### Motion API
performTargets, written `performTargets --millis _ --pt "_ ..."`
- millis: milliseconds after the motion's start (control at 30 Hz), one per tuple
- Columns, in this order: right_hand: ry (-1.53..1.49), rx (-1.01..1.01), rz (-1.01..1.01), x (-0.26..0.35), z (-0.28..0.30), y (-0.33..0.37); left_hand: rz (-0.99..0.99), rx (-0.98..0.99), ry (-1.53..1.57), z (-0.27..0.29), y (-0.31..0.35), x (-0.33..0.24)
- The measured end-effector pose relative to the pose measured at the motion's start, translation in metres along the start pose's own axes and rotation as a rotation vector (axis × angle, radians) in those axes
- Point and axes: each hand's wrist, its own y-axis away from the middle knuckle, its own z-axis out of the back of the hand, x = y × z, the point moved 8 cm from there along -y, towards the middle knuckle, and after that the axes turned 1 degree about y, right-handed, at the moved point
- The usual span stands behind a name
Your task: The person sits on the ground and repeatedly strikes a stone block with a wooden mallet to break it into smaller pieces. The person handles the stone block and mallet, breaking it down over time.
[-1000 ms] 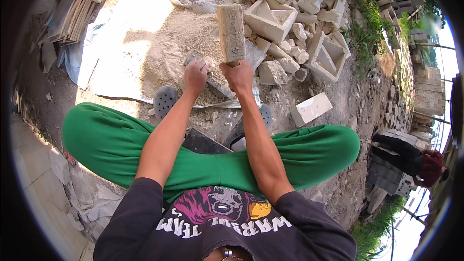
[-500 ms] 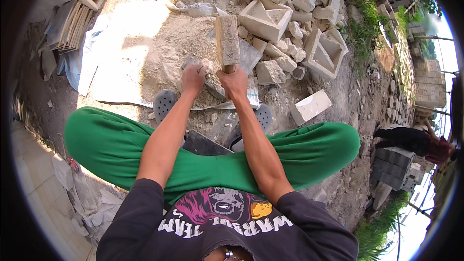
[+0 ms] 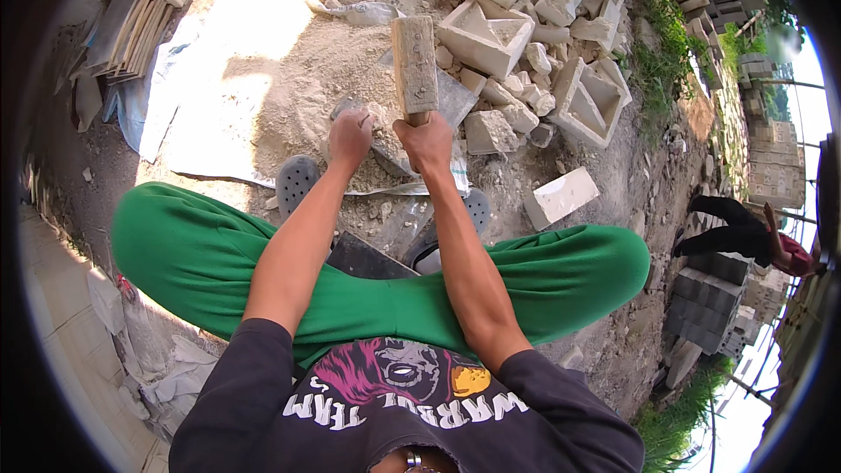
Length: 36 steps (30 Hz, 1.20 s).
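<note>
My right hand (image 3: pixel 425 140) is wrapped round the short handle of a wooden mallet (image 3: pixel 414 61), whose worn block head points away from me. Just left of it, my left hand (image 3: pixel 350 137) is closed low over the rubble; what it grips is hidden by the fingers. A pale crumbly lump (image 3: pixel 378 114) sits beside that fist. Under and beyond both hands lies a grey flat slab (image 3: pixel 455 101), partly covered with pale powder and crumbs. The mallet head is held up above the slab.
White sheeting (image 3: pixel 219 158) covered in pale powder spreads ahead and left. Broken hollow blocks (image 3: pixel 486 33) and chunks pile at far right, with a loose pale brick (image 3: pixel 561 197) nearer. Stacked boards (image 3: pixel 131 35) stand at left. Another person (image 3: pixel 745 232) stands by grey blocks (image 3: pixel 708 298) at right.
The mallet head has shifted slightly farther from me, in my right hand's grip. My left hand has barely moved. The other person at right has changed posture, legs now apart.
</note>
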Motion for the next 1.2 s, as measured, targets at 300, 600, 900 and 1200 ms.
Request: performTargets --millis 300,600,900,1200 --pt "0.371 0.13 -0.159 -0.059 -0.035 0.006 0.076 0.034 0.038 0.002 -0.006 -0.003" --pt "-0.038 -0.017 -0.019 0.032 0.01 0.003 -0.011 -0.055 0.056 0.006 0.001 -0.005" --pt "0.322 0.169 -0.142 -0.056 -0.024 -0.003 0.024 0.004 0.039 -0.001 -0.001 -0.006" --pt "0.08 -0.031 0.031 -0.019 -0.024 0.01 -0.065 0.002 -0.002 -0.005 -0.005 -0.006"
